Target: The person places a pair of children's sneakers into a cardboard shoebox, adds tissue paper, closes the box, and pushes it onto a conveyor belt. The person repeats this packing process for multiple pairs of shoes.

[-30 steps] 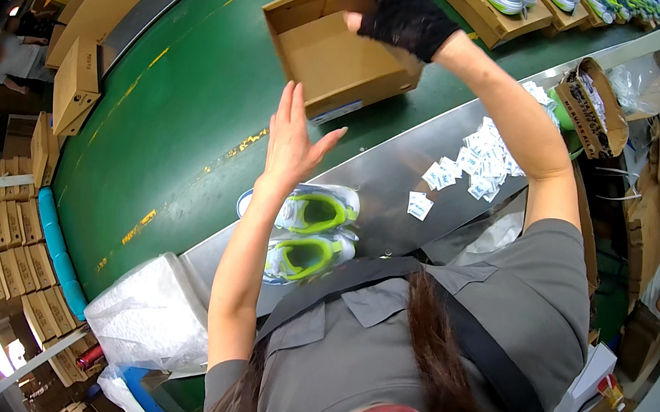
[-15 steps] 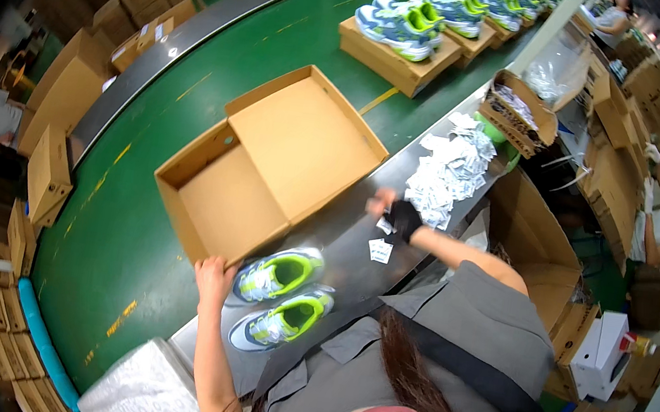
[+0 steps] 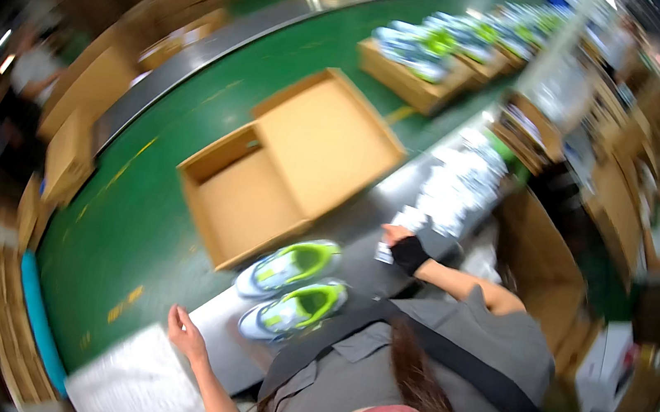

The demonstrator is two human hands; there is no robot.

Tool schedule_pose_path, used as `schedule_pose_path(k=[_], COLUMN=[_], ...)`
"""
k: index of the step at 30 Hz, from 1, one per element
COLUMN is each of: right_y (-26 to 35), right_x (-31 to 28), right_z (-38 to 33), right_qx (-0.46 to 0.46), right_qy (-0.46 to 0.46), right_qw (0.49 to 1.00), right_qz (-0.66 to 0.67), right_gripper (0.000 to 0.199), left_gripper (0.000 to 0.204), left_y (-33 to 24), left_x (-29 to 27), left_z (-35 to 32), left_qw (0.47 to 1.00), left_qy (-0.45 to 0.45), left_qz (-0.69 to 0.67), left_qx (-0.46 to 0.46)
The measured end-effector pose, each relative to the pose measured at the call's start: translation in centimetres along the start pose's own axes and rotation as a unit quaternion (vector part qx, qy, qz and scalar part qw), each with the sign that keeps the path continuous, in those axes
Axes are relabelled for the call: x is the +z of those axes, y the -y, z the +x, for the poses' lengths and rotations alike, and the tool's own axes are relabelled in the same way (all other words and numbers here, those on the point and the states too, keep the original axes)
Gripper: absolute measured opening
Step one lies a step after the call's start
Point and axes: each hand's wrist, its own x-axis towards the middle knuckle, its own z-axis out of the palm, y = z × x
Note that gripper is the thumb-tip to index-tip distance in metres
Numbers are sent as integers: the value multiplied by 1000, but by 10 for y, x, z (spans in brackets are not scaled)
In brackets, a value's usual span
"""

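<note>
My left hand (image 3: 186, 335) hovers beside a stack of thin white sheets (image 3: 127, 384), its fingers stretched out and holding nothing visible. My right hand (image 3: 400, 242), with a black band around the wrist, is down at small white paper slips (image 3: 385, 252) on the metal ledge (image 3: 363, 273). Blur hides whether its fingers grip one. Between my hands stands a pair of blue-white sneakers with lime-green linings, the farther shoe (image 3: 287, 267) and the nearer shoe (image 3: 295, 310). Beyond them an open brown shoebox (image 3: 335, 136) lies with its lid folded back on the green conveyor belt (image 3: 117, 236).
A heap of white slips (image 3: 462, 182) spreads along the ledge to the right. More sneakers (image 3: 418, 47) sit on brown boxes up the belt. A large open carton (image 3: 544, 259) stands at my right. Other people work at both sides.
My left hand has let go of the shoebox's near corner and moved down and left toward the white sheets. My right hand has dropped onto the slips. The whole view has shifted slightly.
</note>
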Motion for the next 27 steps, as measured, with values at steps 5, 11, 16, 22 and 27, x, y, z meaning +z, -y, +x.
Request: schedule_pose_path(k=[5, 11, 16, 22, 27], right_y=[140, 243, 252, 295, 298], right_x=[-60, -19, 70, 43, 44], right_z=[85, 127, 127, 100, 99], right_qx=[-51, -173, -256, -291, -312], right_qy=[-117, -25, 337, 317, 314], right_qw=[957, 943, 906, 895, 891], right_qz=[262, 282, 15, -114, -101], right_gripper=[13, 43, 52, 50, 44], left_gripper=[29, 59, 73, 39, 30], left_y=[103, 149, 116, 132, 125], left_x=[-116, -185, -162, -164, -220], left_z=[-25, -79, -66, -67, -50], left_qw=[966, 850, 859, 834, 874], left_qy=[-203, -33, 29, -24, -121], left_qz=[115, 412, 395, 474, 398], left_qx=[-114, -326, -325, -282, -249])
